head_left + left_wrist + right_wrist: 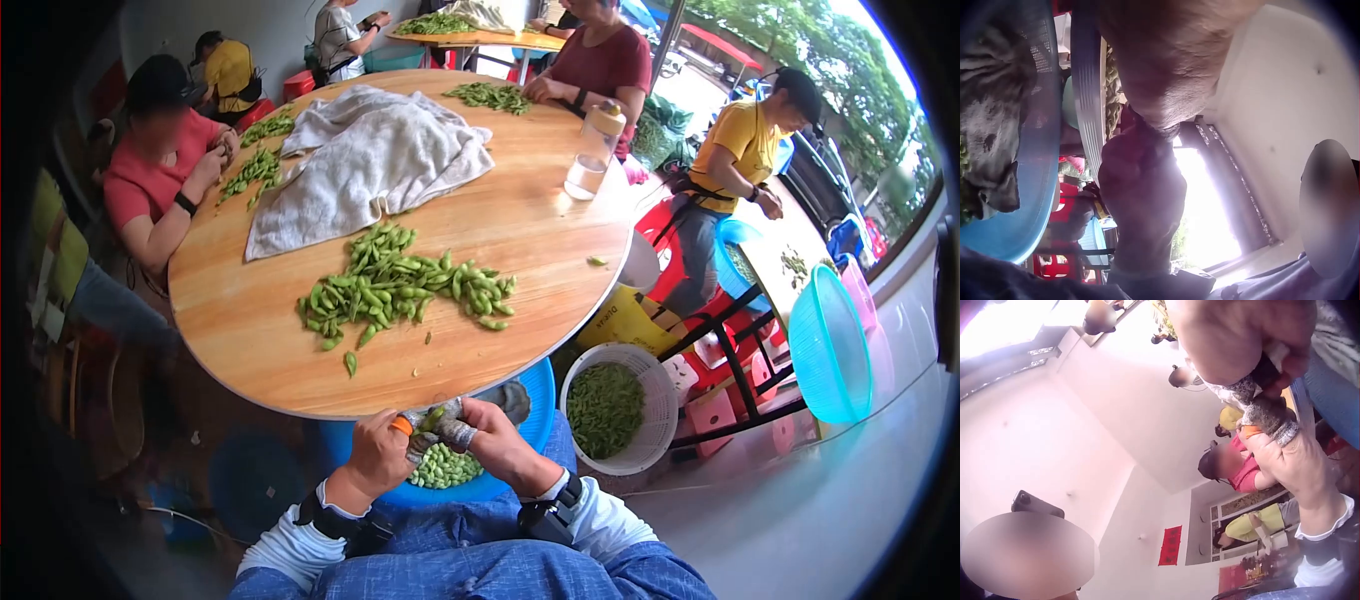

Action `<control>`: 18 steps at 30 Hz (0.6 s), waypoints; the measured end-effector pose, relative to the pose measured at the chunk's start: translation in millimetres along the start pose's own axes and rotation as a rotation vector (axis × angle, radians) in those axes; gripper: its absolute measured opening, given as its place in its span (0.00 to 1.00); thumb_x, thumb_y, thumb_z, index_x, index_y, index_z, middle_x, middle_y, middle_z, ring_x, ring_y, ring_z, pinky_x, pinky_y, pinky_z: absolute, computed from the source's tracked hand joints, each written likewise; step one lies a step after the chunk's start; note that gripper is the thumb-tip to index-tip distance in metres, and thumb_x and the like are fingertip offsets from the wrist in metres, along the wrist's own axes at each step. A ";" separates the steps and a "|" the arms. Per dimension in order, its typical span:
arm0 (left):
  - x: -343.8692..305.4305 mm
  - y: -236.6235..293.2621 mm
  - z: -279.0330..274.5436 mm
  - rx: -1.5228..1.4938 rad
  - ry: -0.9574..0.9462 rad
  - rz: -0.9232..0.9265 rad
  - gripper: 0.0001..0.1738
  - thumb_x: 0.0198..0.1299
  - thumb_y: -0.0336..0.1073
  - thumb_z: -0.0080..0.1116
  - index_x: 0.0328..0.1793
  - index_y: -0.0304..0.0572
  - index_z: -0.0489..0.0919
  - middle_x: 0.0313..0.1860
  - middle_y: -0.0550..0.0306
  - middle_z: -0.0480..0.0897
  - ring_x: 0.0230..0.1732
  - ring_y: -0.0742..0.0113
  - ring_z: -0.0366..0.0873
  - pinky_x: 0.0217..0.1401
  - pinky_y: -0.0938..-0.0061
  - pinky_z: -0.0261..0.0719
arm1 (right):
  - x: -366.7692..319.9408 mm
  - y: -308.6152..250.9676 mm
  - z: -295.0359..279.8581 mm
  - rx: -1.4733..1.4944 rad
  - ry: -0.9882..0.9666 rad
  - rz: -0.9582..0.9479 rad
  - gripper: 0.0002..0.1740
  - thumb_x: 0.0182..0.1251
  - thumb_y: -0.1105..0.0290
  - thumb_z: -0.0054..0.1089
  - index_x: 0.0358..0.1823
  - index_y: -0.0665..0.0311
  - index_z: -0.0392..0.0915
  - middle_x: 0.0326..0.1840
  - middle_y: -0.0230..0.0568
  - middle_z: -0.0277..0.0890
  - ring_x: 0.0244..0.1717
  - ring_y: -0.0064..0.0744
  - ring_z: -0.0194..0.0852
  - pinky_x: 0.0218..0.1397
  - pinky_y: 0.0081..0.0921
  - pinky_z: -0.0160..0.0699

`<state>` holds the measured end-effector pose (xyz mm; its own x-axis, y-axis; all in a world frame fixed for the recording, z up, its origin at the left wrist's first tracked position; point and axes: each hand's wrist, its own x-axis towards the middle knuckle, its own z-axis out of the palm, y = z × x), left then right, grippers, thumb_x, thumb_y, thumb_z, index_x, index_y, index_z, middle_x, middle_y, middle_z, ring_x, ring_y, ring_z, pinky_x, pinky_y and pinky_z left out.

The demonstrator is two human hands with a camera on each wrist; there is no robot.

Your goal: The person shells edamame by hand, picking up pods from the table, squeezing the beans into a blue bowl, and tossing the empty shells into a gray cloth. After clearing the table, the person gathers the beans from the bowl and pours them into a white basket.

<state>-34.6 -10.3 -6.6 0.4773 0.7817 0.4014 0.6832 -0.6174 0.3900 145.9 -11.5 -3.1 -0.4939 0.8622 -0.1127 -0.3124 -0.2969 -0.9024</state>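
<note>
— Where is the pod (432,418) right now?

— Pinched between both hands, just off the near edge of the round table (450,365). The left hand (375,455) grips it from nine o'clock and the right hand (500,440) from three o'clock, with the fingers of both curled around it. The fingertips wear knit covers (455,432).

— What lies under it?

— A blue basin (540,400) at six o'clock, holding shelled beans (445,467). The heap of pods (400,285) sits on the table at twelve o'clock, and a white basket (655,440) of green pods stands at three o'clock, on the floor.

— How would you say it handles?

— I judge it very light, soft and bendy, with a skin that may slip, which is likely why the knit tips help. It looks best held at the two ends, with the thumbs along the seam. Squeeze hard and the beans may shoot out sideways.
</note>
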 end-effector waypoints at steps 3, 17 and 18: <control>17.8 9.9 -7.2 -0.360 0.117 -0.016 0.11 0.48 0.35 0.53 0.34 0.34 0.73 0.27 0.47 0.76 0.28 0.49 0.74 0.31 0.65 0.71 | 5.1 -3.0 8.2 0.055 -0.021 -0.126 0.10 0.61 0.73 0.49 0.44 0.67 0.70 0.39 0.29 0.72 0.40 0.17 0.66 0.45 0.16 0.65; 7.4 5.4 -5.5 -1.609 0.011 -0.897 0.12 0.63 0.43 0.41 0.38 0.46 0.72 0.28 0.68 0.72 0.24 0.80 0.66 0.24 0.84 0.64 | 21.5 -31.2 13.4 -0.967 -0.084 -0.672 0.14 0.45 0.80 0.59 0.37 0.67 0.73 0.28 0.44 0.69 0.31 0.43 0.70 0.34 0.28 0.69; 8.1 3.3 -7.1 -1.619 -0.051 -0.961 0.12 0.63 0.44 0.41 0.37 0.47 0.72 0.26 0.68 0.71 0.23 0.79 0.65 0.21 0.84 0.63 | 22.5 -30.8 11.7 -1.043 -0.112 -0.736 0.14 0.45 0.80 0.58 0.37 0.67 0.73 0.28 0.44 0.69 0.31 0.43 0.70 0.34 0.28 0.69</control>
<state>-32.4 -6.6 3.7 0.3347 0.8487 -0.4094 -0.4054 0.5219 0.7505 134.9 12.2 27.0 -0.5575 0.6309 0.5395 0.2159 0.7377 -0.6396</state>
